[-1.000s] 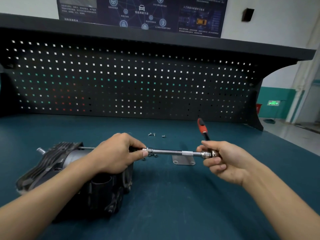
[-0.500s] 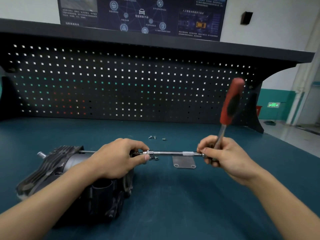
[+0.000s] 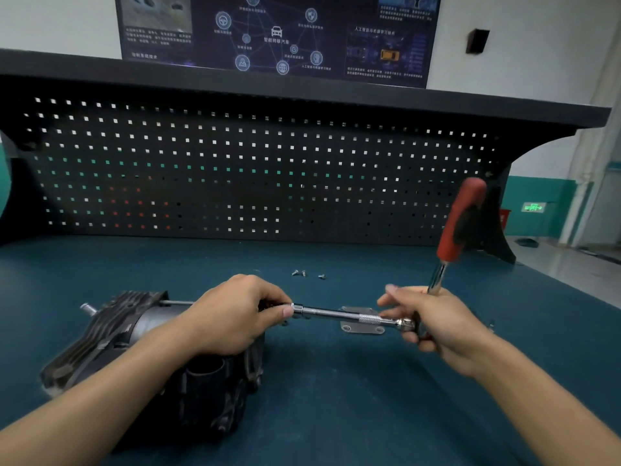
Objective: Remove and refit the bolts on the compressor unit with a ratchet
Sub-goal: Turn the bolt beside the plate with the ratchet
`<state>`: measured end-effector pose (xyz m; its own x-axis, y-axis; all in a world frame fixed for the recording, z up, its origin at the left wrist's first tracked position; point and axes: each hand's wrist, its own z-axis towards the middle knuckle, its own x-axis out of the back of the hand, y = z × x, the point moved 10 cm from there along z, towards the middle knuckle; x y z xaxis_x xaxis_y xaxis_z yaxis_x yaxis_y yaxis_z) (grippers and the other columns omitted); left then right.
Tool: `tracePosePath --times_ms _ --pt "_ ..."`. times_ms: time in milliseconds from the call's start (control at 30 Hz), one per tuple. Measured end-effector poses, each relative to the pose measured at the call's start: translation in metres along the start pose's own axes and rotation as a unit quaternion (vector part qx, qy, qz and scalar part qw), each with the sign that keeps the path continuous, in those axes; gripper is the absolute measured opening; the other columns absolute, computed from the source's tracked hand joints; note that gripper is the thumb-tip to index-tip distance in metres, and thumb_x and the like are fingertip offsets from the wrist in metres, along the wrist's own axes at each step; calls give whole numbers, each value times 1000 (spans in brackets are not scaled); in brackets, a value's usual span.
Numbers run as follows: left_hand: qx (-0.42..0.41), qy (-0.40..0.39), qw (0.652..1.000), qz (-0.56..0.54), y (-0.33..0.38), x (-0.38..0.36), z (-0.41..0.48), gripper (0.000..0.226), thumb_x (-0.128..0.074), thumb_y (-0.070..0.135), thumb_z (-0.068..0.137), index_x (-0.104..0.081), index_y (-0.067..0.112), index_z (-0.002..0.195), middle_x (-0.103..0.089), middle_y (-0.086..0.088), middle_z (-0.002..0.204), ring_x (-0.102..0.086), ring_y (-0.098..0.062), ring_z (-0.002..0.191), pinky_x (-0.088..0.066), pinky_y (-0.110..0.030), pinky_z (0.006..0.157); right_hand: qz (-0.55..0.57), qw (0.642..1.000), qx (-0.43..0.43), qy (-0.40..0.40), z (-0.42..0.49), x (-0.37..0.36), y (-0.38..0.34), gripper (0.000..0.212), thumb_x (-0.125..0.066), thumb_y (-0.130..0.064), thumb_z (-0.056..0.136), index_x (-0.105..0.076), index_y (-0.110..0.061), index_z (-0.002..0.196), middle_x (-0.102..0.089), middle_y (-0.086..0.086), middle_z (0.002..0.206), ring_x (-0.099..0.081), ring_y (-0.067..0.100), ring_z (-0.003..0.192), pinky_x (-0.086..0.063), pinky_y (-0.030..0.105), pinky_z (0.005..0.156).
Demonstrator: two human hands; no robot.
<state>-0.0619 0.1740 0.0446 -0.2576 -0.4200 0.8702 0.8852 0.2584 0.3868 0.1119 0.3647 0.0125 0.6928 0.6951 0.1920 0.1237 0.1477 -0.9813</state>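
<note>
On bench [image 3: 336,405], seemingly loose bolts [image 3: 303,273]; pegboard [image 3: 235,169] behind.

The left hand [image 3: 232,317] pinches a chrome extension bar [image 3: 332,312] beside the dark finned metal compressor [image 3: 111,331]; the right hand [image 3: 440,324] grips a red-handled ratchet [image 3: 462,220].

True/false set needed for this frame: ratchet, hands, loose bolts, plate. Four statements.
1. The red-and-black-handled ratchet, held by the right hand, points handle-up. True.
2. Several small silver loose bolts lie on the teal bench top beyond the hands. True.
3. The left hand lies flat on the bench. False: it pinches the end of the chrome extension bar beside the dark finned compressor unit.
4. The flat silver metal plate is bolted onto the compressor. False: it lies on the bench under the bar.
</note>
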Motion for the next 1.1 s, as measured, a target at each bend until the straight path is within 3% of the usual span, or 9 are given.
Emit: tracePosePath --times_ms 67,133,333,467,567,667,867,1000,1100 --pt "-9 10 1000 -6 1 2 -1 17 -61 47 95 -74 36 94 -65 22 73 -56 -6 68 -51 -33 70 61 996 -61 -3 -1 -2 8 40 -67 -51 87 -73 -11 95 -74 5 76 -38 10 38 -19 16 33" --pt "-19 19 1000 -10 3 3 -1 14 -64 46 94 -75 37 93 -64 29 75 -58 -4 71 -51 -32 70 128 986 -100 -23 -3 -6 11 50 -68 -56 80 -68 -10 99 -74 6 79 -32 6 36 -17 14 30" --pt "-17 43 999 -15 0 7 0 9 -68 45 91 -73 38 89 -66 29 81 -62 -4 77 -54 -38 77 280 945 -158 -65 -5 -12 13 21 -54 -31 99 -55 -12 90 -70 6 74 -26 2 28 -16 12 24" --pt "-17 45 999 -23 0 6 0 7 -70 43 90 -73 38 86 -66 30 78 -61 -5 72 -54 -37 73 267 946 -174 -60 -4 -14 23 20 -52 -24 98 -50 -9 85 -57 4 65 -27 5 30 -18 15 26" --pt "-16 47 998 -30 0 7 0 6 -72 43 88 -72 39 84 -66 29 76 -61 -3 72 -54 -35 72 230 960 -148 -65 -2 -11 20 13 -53 -18 99 -52 -11 87 -73 7 82 -33 6 36 -23 16 29" --pt "-12 53 998 -29 -2 7 -1 8 -74 45 85 -70 39 82 -66 25 74 -59 -1 70 -52 -33 70 160 980 -92 -69 0 -6 10 8 -55 -12 97 -53 -16 91 -74 6 89 -40 8 42 -27 17 34" --pt "-9 49 999 -17 -5 6 -1 13 -70 55 85 -67 43 88 -64 25 75 -58 -4 71 -52 -33 71 82 993 30 -81 -2 -2 -12 21 -58 6 93 -61 -15 92 -72 8 87 -48 14 51 -31 19 40" --pt "-8 39 999 -9 -5 3 -1 14 -64 58 88 -66 44 91 -62 25 72 -55 -3 67 -48 -31 66 48 988 105 -100 -5 -2 -26 39 -60 12 89 -69 -22 74 -66 7 86 -50 14 57 -35 20 47" --pt "-13 22 1000 2 -1 1 -2 15 -60 59 90 -67 47 97 -61 25 71 -53 -2 66 -41 -30 63 -22 982 158 -103 -5 -1 -31 41 -63 12 88 -73 -22 70 -60 21 91 -48 15 61 -37 23 54"
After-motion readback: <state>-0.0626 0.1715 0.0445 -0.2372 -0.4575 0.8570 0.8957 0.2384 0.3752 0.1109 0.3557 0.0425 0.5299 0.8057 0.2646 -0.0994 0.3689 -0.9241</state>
